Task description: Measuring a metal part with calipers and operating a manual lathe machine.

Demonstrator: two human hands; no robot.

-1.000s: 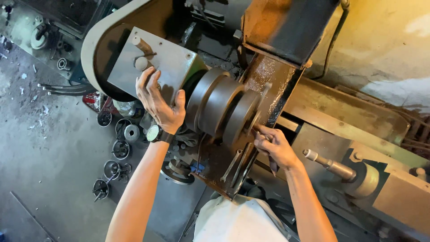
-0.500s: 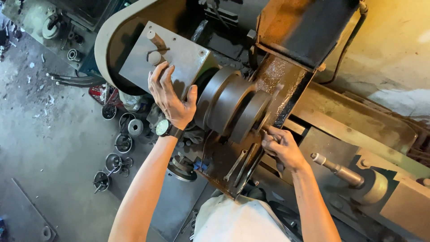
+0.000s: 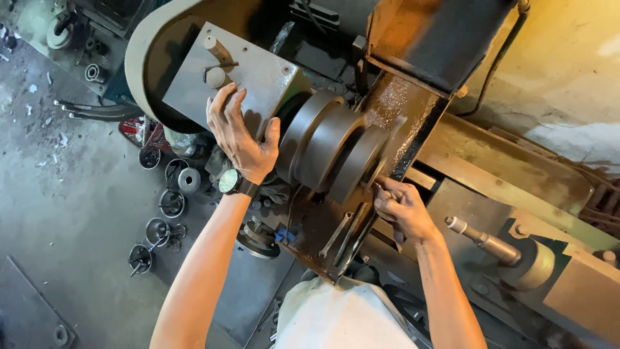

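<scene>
Nearest, the right hand (image 3: 402,208) curls, fingers pressed together, against the small end of the stepped pulley (image 3: 329,154) (whether it pinches anything cannot be told). Beyond, the left hand (image 3: 240,134), fingers spread, lies flat on the grey metal plate (image 3: 258,71) beside the pulley.

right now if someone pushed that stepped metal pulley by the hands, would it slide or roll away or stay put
The stepped pulley would probably stay put: it looks like thick solid metal, so heavy for its size, and it seems mounted on the machine rather than loose. It might turn in place. Its round rims look smooth and possibly oily, so the left hand beside it could slip.
</scene>
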